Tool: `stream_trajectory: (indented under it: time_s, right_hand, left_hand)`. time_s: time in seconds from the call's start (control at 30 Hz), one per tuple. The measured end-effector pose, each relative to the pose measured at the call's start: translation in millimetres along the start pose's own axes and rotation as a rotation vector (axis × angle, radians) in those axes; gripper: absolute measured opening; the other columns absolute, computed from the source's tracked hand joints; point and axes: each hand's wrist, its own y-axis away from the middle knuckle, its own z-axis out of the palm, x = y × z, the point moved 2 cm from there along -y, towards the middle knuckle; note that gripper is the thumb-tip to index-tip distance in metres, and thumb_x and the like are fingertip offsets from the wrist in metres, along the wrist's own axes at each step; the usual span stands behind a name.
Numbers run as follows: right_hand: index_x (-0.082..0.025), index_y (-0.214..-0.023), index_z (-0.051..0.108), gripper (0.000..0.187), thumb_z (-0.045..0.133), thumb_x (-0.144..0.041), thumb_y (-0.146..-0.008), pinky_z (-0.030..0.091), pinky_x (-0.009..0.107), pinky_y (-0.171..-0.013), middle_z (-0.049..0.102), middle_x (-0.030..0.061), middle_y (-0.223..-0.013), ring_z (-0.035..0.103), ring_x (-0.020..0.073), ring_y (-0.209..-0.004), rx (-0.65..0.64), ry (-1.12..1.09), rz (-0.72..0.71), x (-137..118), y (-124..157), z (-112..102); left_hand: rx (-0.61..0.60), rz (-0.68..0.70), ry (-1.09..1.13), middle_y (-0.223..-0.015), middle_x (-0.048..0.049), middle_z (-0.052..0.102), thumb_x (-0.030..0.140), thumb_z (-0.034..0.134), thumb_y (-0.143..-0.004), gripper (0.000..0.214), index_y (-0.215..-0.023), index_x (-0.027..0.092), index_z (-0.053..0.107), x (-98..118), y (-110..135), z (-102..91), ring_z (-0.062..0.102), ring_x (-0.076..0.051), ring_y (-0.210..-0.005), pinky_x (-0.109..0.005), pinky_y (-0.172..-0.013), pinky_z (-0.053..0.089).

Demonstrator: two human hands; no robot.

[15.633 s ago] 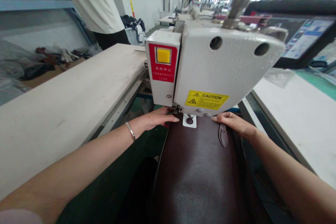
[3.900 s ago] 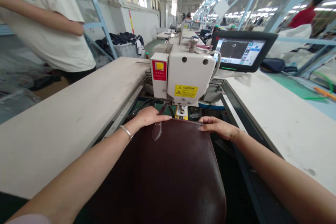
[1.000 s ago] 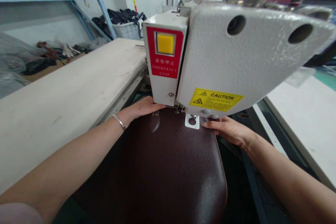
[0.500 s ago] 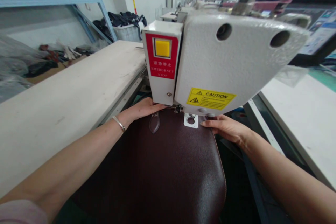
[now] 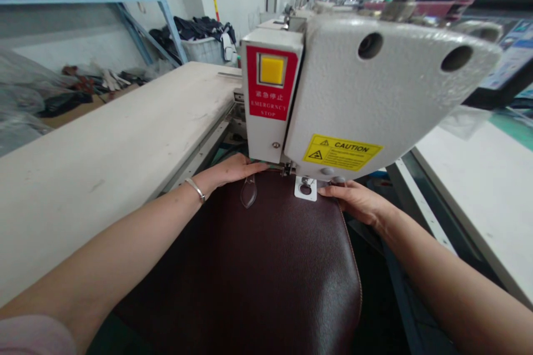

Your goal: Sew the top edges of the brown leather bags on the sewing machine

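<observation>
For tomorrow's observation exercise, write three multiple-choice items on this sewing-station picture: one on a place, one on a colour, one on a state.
1. Where does the left hand rest?
A. on the leather piece's far edge, under the machine head
B. on the white table
C. on the yellow button

2. What colour is the leather piece?
A. green
B. dark brown
C. white

3. How does the right hand lie?
A. clenched in a fist
B. raised in the air
C. flat, fingers pressing the leather

Answers: 1 A, its fingers lie there beside the clear tab; 2 B, its surface is dark brown; 3 C, its fingers lie stretched near the metal foot.
</observation>
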Motion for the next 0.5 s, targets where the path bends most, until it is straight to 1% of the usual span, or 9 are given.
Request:
stream_trajectory:
  time_s: [0.13, 0.27, 0.33, 0.4, 0.47, 0.5]
  right_hand:
    - [-0.025, -0.110, 0.066, 0.061, 0.089, -0.033, -0.054, 0.059, 0.031, -0.072, 0.068, 0.0048, -0.117, 0.064, 0.0224, -0.097, -0.008, 0.022, 0.013, 0.7, -3.3, -1.5]
    - [-0.025, -0.110, 0.066, 0.060, 0.088, -0.030, -0.054, 0.060, 0.032, -0.073, 0.069, 0.0044, -0.114, 0.064, 0.0216, -0.094, -0.011, 0.002, -0.001, -0.7, -5.4, -1.5]
    - [-0.024, -0.110, 0.066, 0.060, 0.088, -0.030, -0.054, 0.060, 0.031, -0.069, 0.069, 0.0044, -0.113, 0.064, 0.0218, -0.093, -0.009, 0.012, -0.010, -2.5, -5.7, -0.7]
    - [-0.025, -0.110, 0.066, 0.060, 0.087, -0.030, -0.054, 0.059, 0.028, -0.061, 0.069, 0.0049, -0.113, 0.064, 0.0230, -0.093, 0.002, 0.037, -0.015, -4.7, -6.2, 0.1]
    - [-0.024, -0.108, 0.067, 0.057, 0.087, -0.030, -0.055, 0.057, 0.027, -0.055, 0.070, 0.0057, -0.113, 0.064, 0.0243, -0.094, 0.014, 0.064, -0.016, -7.1, -7.5, 0.4]
    - [-0.024, -0.107, 0.068, 0.056, 0.086, -0.030, -0.055, 0.057, 0.027, -0.054, 0.070, 0.0060, -0.113, 0.064, 0.0248, -0.094, 0.016, 0.072, -0.018, -8.3, -8.6, 0.3]
  left_hand:
    - [-0.008, -0.041, -0.023, -0.084, -0.0087, 0.072, 0.070, 0.060, -0.080, 0.061, -0.101, 0.015, 0.075, 0.5, -1.2, -0.3, 0.067, -0.028, -0.089, -0.037, -0.084, 0.052]
    - [-0.004, -0.065, -0.016, -0.083, -0.0084, 0.071, 0.070, 0.061, -0.079, 0.061, -0.099, 0.014, 0.074, 0.5, -2.6, -0.1, 0.066, -0.029, -0.091, -0.037, -0.085, 0.052]
    - [0.002, -0.076, -0.008, -0.084, -0.0087, 0.071, 0.069, 0.062, -0.078, 0.060, -0.098, 0.013, 0.074, -0.7, -3.3, -0.5, 0.066, -0.029, -0.092, -0.038, -0.086, 0.052]
    - [-0.003, -0.074, 0.008, -0.085, -0.0091, 0.071, 0.068, 0.063, -0.079, 0.060, -0.098, 0.012, 0.073, -3.0, -4.7, -1.1, 0.066, -0.028, -0.093, -0.038, -0.087, 0.051]
    - [-0.013, -0.051, 0.024, -0.086, -0.0089, 0.071, 0.066, 0.063, -0.079, 0.059, -0.098, 0.011, 0.072, -6.4, -7.5, -1.2, 0.065, -0.027, -0.093, -0.037, -0.087, 0.051]
    - [-0.015, -0.032, 0.029, -0.085, -0.0086, 0.071, 0.066, 0.064, -0.079, 0.058, -0.097, 0.011, 0.071, -8.2, -9.6, -0.9, 0.065, -0.027, -0.092, -0.037, -0.086, 0.051]
